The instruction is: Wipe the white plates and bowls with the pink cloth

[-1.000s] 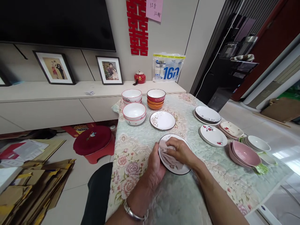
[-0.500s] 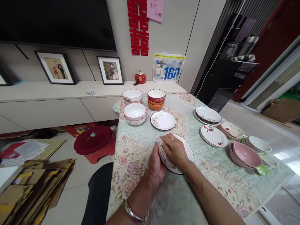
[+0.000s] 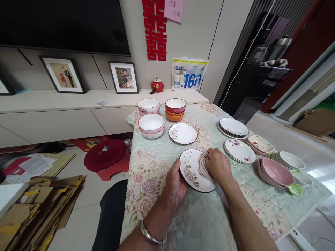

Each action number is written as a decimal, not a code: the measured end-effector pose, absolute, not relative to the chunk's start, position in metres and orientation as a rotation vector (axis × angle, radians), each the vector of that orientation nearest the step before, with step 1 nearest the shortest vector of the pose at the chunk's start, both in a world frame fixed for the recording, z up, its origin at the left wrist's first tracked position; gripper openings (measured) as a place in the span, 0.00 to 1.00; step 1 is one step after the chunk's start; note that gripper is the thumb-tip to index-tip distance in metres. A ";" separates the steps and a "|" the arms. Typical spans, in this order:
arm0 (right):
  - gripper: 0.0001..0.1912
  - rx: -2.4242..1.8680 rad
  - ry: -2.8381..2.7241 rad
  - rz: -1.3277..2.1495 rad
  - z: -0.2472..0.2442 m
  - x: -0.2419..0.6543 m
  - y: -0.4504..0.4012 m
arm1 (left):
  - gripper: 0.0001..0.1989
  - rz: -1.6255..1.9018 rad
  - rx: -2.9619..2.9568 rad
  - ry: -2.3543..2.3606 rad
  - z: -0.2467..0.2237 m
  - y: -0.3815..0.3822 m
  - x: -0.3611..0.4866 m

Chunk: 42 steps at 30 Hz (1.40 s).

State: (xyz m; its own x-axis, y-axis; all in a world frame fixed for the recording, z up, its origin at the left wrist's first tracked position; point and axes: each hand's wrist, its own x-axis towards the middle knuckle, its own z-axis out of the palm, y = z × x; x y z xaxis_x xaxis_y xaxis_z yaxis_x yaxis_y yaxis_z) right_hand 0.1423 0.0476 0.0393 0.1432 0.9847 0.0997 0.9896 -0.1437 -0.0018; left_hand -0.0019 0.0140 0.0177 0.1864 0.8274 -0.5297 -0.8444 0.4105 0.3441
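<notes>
A white plate [image 3: 192, 163] with a dark rim and brown flower pattern is tilted slightly above the table. At its left edge my left hand [image 3: 176, 183] grips it, thumb on the rim and fingers underneath. My right hand [image 3: 218, 165] is closed on a pale pink cloth [image 3: 203, 168], which lies pressed against the plate's right half. Just beyond, another flowered plate [image 3: 183, 134] lies flat. White bowls with red rims [image 3: 151, 126] stand in stacks at the back left, beside a stack of red and orange bowls [image 3: 175, 113].
Stacked plates [image 3: 239, 151], pink leaf-shaped bowls [image 3: 277, 172] and small white bowls [image 3: 291, 160] stand along the right side of the flowered tablecloth [image 3: 149, 167]. A red stool [image 3: 106, 157] is left of the table. Behind runs a low cabinet [image 3: 60, 104].
My right hand and the cloth have moved right across the plate, away from my left hand. The plate's flower pattern on the left now shows.
</notes>
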 end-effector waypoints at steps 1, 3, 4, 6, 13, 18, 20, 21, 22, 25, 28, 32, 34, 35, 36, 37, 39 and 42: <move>0.10 -2.355 -1.994 -0.122 0.040 0.143 0.046 | 0.19 1.179 -0.026 0.728 0.017 0.014 -0.001; 0.10 -2.362 -1.956 -0.155 0.038 0.142 0.047 | 0.18 1.190 -0.030 0.736 0.017 0.014 -0.001; 0.09 -2.335 -1.944 -0.178 0.036 0.139 0.048 | 0.17 1.197 -0.035 0.740 0.017 0.014 0.000; 0.09 -2.231 -1.951 -0.208 0.032 0.131 0.053 | 0.16 1.210 -0.037 0.730 0.017 0.013 0.000; 0.07 -1.409 -2.182 0.302 0.025 0.103 0.049 | 0.14 1.150 -0.024 0.577 0.018 0.015 -0.005; 0.03 -1.181 -2.237 0.877 0.032 0.129 0.038 | 0.18 1.148 -0.005 0.582 0.014 0.017 -0.004; 0.02 -1.333 -2.226 0.868 0.033 0.144 0.041 | 0.19 1.158 0.017 0.602 0.013 0.016 -0.003; 0.02 -1.461 -2.204 0.784 0.032 0.150 0.043 | 0.20 1.174 0.027 0.616 0.012 0.016 -0.002; 0.03 -1.606 -2.172 0.657 0.031 0.155 0.046 | 0.20 1.194 0.040 0.626 0.011 0.015 -0.002; 0.04 -1.967 -2.036 0.198 0.026 0.158 0.054 | 0.22 1.233 0.107 0.627 0.010 0.014 -0.002; 0.06 -2.046 -1.968 -0.053 0.022 0.144 0.059 | 0.22 1.226 0.158 0.582 0.009 0.014 -0.004; 0.06 -1.778 -2.086 0.036 0.023 0.120 0.061 | 0.20 1.238 0.145 0.542 0.010 0.014 -0.004; 0.04 -1.567 -2.185 0.218 0.026 0.114 0.058 | 0.17 1.222 0.120 0.522 0.011 0.015 -0.003; 0.04 -1.472 -2.222 0.319 0.028 0.113 0.055 | 0.16 1.211 0.108 0.515 0.012 0.016 -0.003; 0.03 -1.392 -2.249 0.414 0.030 0.113 0.052 | 0.15 1.204 0.101 0.513 0.012 0.016 -0.003; 0.03 -1.328 -2.269 0.499 0.032 0.115 0.048 | 0.15 1.206 0.100 0.515 0.012 0.016 -0.003; 0.03 -1.239 -2.307 0.640 0.037 0.121 0.041 | 0.14 1.236 0.121 0.525 0.011 0.017 -0.003; 0.03 -1.238 -2.353 0.743 0.041 0.135 0.036 | 0.16 1.280 0.168 0.526 0.009 0.016 -0.003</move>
State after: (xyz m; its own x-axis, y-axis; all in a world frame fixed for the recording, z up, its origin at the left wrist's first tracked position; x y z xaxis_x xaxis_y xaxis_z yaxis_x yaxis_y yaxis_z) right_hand 0.1346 0.0357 0.0414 -0.5404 0.8372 0.0842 0.6372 0.4725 -0.6089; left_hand -0.0028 0.0159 0.0093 0.1879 0.9413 -0.2804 -0.8663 0.2933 0.4043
